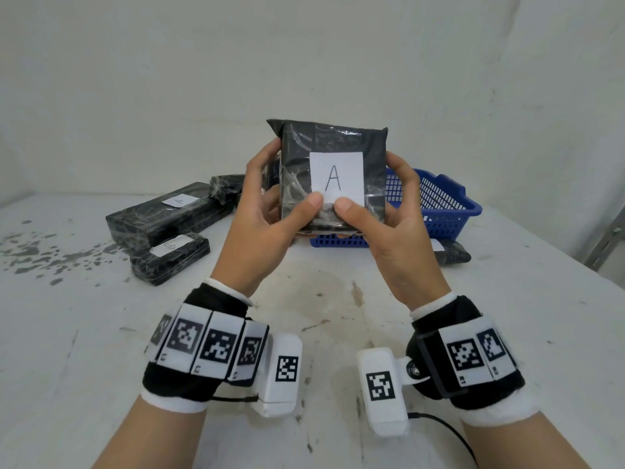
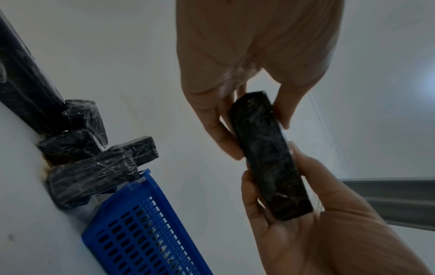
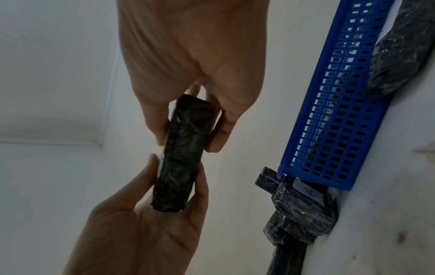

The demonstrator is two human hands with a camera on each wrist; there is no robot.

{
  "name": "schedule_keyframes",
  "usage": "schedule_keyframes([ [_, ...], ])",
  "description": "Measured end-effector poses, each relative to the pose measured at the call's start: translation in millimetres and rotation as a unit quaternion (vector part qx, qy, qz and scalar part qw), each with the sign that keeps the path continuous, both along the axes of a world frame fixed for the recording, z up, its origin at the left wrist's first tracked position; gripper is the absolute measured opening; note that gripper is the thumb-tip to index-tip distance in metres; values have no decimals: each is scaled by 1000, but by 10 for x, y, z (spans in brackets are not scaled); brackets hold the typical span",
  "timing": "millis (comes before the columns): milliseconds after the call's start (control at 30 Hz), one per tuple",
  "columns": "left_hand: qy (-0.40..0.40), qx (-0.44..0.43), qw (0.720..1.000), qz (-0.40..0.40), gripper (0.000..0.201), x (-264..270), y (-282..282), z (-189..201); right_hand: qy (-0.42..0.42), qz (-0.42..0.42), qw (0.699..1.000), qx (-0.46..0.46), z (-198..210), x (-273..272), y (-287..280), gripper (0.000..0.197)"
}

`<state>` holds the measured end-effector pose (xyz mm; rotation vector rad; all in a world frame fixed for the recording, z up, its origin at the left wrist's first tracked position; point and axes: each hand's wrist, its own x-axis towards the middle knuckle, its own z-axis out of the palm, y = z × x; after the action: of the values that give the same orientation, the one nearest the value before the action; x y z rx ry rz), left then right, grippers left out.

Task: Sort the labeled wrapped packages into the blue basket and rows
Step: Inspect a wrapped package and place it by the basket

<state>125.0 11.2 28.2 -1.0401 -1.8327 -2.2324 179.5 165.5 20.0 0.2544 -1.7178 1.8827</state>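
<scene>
Head view shows both hands holding a black wrapped package [image 1: 333,174] upright above the white table [image 1: 338,299], its white label [image 1: 336,179] marked "A" facing the camera. The left hand [image 1: 260,228] grips the package's left edge, thumb on the front, fingers behind; the right hand [image 1: 402,225] grips the right edge the same way. Behind the package sits the blue basket [image 1: 443,211]. A long black package [image 1: 169,213] and a smaller one [image 1: 170,257] lie at the left, another [image 1: 451,252] just beside the basket's right end.
</scene>
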Motion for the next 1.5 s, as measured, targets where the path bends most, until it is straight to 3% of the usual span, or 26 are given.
schedule_keyframes([
  [300,6,22,999,47,49,-57,-60,29,2,18,1000,-11,30,9,32,50],
  [667,58,5,996,67,64,27,21,50,37,-58,997,31,40,46,-46,65],
  [867,54,14,996,64,62,-5,32,56,55,-59,996,24,25,21,-66,54],
  [1167,33,69,996,46,43,-38,45,42,61,-71,996,13,60,46,-85,34],
  [1333,35,83,995,46,43,-46,54,35,68,-84,994,24,84,57,-78,34],
  [1500,41,90,994,45,38,-47,63,32,77,-93,991,66,72,54,-91,55],
])
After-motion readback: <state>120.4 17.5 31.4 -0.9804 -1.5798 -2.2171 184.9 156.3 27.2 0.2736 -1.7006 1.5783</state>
